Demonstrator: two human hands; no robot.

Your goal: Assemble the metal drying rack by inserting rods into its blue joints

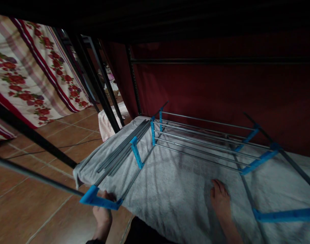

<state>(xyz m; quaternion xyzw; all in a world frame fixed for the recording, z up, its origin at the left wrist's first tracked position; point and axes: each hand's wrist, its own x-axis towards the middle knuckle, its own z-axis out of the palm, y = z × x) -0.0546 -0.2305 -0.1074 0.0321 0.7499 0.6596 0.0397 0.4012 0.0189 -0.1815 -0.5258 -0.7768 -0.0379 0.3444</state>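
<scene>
A rack frame of grey metal tubes and blue plastic brackets stands on a grey blanket (pixel 185 189). My left hand (pixel 103 211) is closed around the blue bracket (pixel 101 200) at the frame's near left corner, and the bracket hides part of my fingers. My right hand (pixel 220 198) rests on the blanket with its fingers loosely bent and nothing in them. Several thin metal rods (pixel 205 135) run across the frame between the far brackets. A bundle of loose grey tubes (pixel 126 147) lies on the blanket at the left, beside a small upright blue bracket (pixel 136 154).
Black metal bed posts (pixel 96 78) and a slanting bar (pixel 33 142) stand to the left. A dark red cloth (pixel 208 91) hangs behind the bed, below a dark overhead structure. Beyond are a tiled floor (pixel 50 189) and a floral curtain (pixel 33 74).
</scene>
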